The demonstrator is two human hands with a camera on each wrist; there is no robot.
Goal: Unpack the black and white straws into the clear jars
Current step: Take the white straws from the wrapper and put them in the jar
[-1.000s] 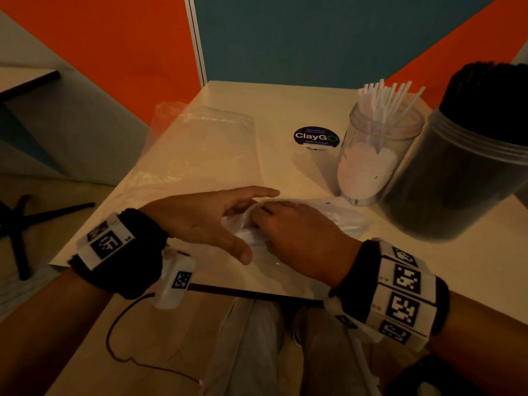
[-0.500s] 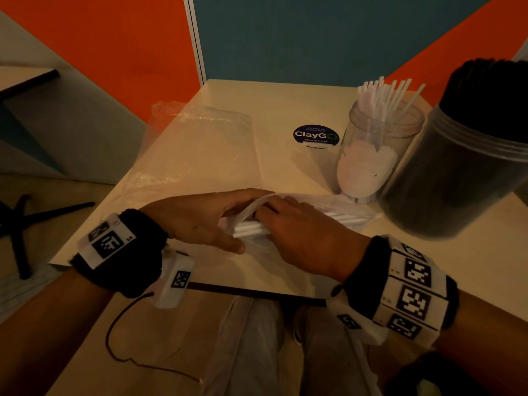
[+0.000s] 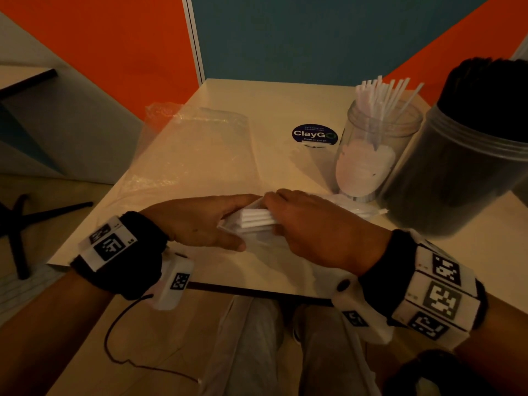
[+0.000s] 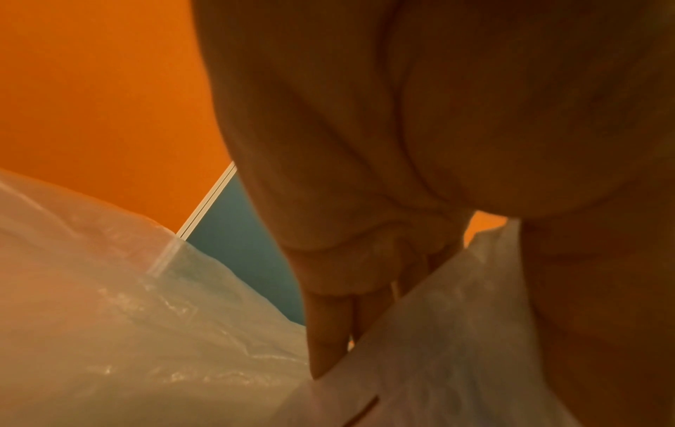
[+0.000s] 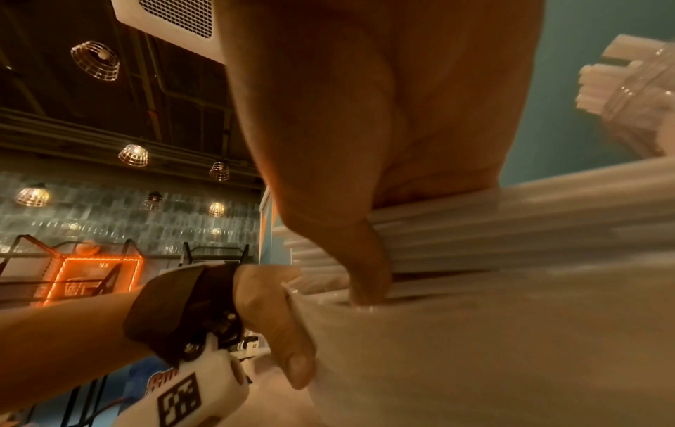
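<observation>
A bundle of white straws (image 3: 254, 220) lies in a clear plastic bag (image 3: 351, 207) near the table's front edge. My right hand (image 3: 311, 224) grips the bundle, its thumb (image 5: 365, 260) under the straws (image 5: 475, 225). My left hand (image 3: 200, 221) holds the bag's open mouth (image 4: 420, 346) between thumb and fingers (image 4: 328, 326). At the right stands a clear jar (image 3: 371, 150) with several white straws in it. Beside it a bigger clear jar (image 3: 463, 172) is packed with black straws.
An empty clear plastic bag (image 3: 194, 150) lies flat on the left half of the table (image 3: 271, 101). A round dark ClayGo sticker (image 3: 314, 134) sits mid-table. Orange and teal partitions close the back. A chair base (image 3: 17, 224) stands on the floor at left.
The right hand has drawn the white straw bundle partly out of the bag toward the right, so the straw ends now show between the two hands. The left hand stayed at the bag's mouth.
</observation>
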